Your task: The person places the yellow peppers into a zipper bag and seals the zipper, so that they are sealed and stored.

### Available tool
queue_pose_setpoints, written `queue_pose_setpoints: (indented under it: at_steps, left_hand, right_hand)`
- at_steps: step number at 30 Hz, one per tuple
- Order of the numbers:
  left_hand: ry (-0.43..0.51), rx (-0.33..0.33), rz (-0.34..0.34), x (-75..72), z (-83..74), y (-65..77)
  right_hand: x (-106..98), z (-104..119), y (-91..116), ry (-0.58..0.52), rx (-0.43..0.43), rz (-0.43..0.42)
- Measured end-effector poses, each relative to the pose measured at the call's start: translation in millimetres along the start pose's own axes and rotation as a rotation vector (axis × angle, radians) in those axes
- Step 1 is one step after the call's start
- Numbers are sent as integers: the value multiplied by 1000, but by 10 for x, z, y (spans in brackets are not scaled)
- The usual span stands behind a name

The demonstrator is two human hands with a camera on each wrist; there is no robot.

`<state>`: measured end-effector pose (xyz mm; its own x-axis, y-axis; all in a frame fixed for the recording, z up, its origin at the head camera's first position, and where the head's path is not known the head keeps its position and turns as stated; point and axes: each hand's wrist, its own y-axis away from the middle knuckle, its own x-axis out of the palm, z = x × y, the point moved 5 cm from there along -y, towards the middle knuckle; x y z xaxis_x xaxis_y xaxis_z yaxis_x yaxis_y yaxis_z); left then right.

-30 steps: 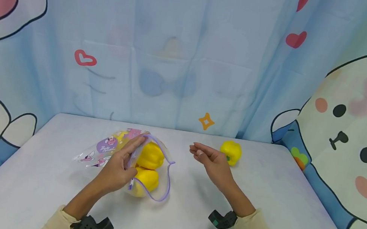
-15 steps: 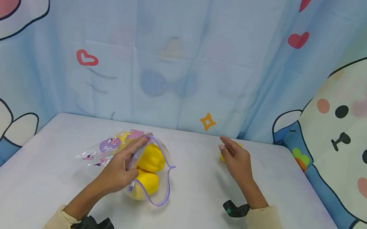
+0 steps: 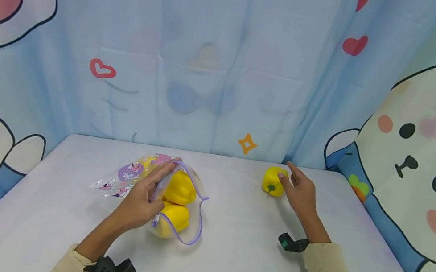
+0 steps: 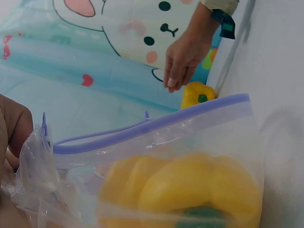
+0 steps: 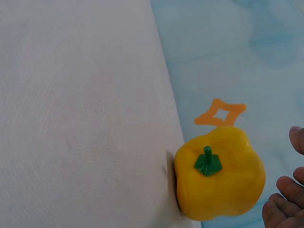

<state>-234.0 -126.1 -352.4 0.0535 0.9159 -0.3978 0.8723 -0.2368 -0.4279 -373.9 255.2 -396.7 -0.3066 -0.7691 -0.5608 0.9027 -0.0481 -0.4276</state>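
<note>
The right hand [image 3: 300, 191], fingers parted, has been shifted to three o'clock of the loose pepper [image 3: 272, 181], likely light, best gripped side-on; the bag [image 3: 129, 173] is pinched by the left hand [image 3: 140, 203].

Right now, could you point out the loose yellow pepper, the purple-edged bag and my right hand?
Loose yellow pepper [image 5: 225, 186], right wrist view: middle of its yellow body.
Purple-edged bag [image 3: 129, 174], head view: its printed side.
Right hand [image 3: 302, 195], head view: back of the hand.
</note>
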Motion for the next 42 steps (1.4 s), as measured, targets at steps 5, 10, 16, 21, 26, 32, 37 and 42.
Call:
queue_pose_setpoints:
  at_steps: [5, 10, 16, 21, 26, 32, 37, 42]
  left_hand:
    - [17, 22, -3, -9, -12, 5]
    - [17, 29, -2, -8, -11, 4]
    - [18, 21, 6, -4, -4, 1]
    - [15, 15, 3, -4, -2, 0]
    - [18, 16, 0, -6, 0, -1]
    - [30, 19, 0, -7, 7, -1]
    - [32, 21, 2, -5, 2, 1]
    - [39, 14, 5, -8, -4, 5]
  right_hand:
    - [56, -173, -20, -61, 108, 108]
    - [131, -308, -8, -70, 210, 251]
    - [149, -399, 0, -73, 269, 283]
    - [161, -481, -15, -76, 282, 286]
    - [204, -519, -30, -98, 272, 311]
    - [226, -494, -20, -113, 253, 328]
    - [228, -453, -7, -107, 245, 324]
    - [254, -333, -4, -134, 214, 323]
